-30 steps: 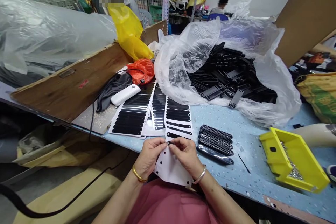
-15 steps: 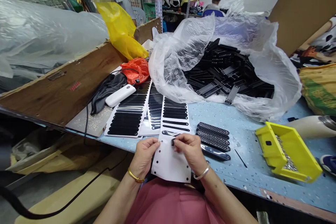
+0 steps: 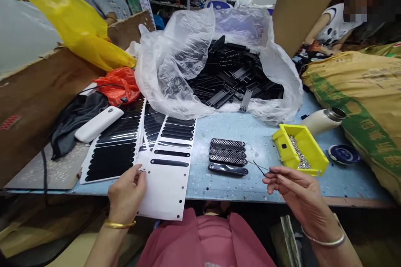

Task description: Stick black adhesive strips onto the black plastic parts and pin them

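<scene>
My left hand (image 3: 127, 192) is closed at the left edge of a white backing sheet (image 3: 163, 194), with thumb and fingertips pressed together on it. Black strips with rounded ends (image 3: 170, 163) stick to the sheet's upper part; its lower part is bare with small dark holes. To the right, my right hand (image 3: 297, 194) pinches the end of a thin needle-like stick (image 3: 259, 166) over the table. Two thin lines cross there, and I cannot tell whether both are sticks. Several patterned black pieces (image 3: 228, 151) lie beside it, with a glossy black one (image 3: 228, 170) in front.
A yellow bin (image 3: 317, 156) of small metal parts stands at right, near a cream flask (image 3: 322, 120). Behind, a clear plastic bag (image 3: 175, 96) holds many black pieces. More strip sheets (image 3: 109, 160) and a white power bank (image 3: 99, 124) lie left. Other people sit beyond.
My right hand has left the sheet and moved right to the thin stick; the small black piece it held is out of sight. My left hand stays at the sheet's edge. The view has turned right.
</scene>
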`<action>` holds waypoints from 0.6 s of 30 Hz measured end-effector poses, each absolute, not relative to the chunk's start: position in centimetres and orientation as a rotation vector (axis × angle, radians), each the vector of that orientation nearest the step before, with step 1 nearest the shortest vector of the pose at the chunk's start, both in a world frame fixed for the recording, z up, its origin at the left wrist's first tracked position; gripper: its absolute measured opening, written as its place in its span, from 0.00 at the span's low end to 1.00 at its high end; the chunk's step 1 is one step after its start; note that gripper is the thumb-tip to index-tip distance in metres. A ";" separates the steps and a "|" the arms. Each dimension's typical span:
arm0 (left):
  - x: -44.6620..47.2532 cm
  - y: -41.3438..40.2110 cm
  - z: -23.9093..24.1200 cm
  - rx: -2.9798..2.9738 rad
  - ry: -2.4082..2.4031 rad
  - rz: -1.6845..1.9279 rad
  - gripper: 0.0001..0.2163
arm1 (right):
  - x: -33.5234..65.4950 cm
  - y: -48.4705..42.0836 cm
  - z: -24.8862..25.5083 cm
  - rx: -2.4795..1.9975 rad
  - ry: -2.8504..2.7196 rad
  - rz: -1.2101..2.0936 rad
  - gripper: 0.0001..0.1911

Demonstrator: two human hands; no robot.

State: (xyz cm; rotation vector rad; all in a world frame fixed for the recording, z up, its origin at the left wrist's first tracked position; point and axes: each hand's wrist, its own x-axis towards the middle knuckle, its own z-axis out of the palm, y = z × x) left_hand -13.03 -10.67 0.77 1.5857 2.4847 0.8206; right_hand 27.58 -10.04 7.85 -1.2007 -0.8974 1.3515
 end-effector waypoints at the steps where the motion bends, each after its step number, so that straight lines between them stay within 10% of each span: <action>1: -12.4 -10.6 1.3 1.650 2.492 0.845 0.15 | 28.0 -10.0 7.8 -1.191 -0.899 1.349 0.09; 18: 0.4 -4.3 0.7 1.738 1.431 0.769 0.10 | 30.0 -7.6 6.5 -1.256 -1.062 1.204 0.11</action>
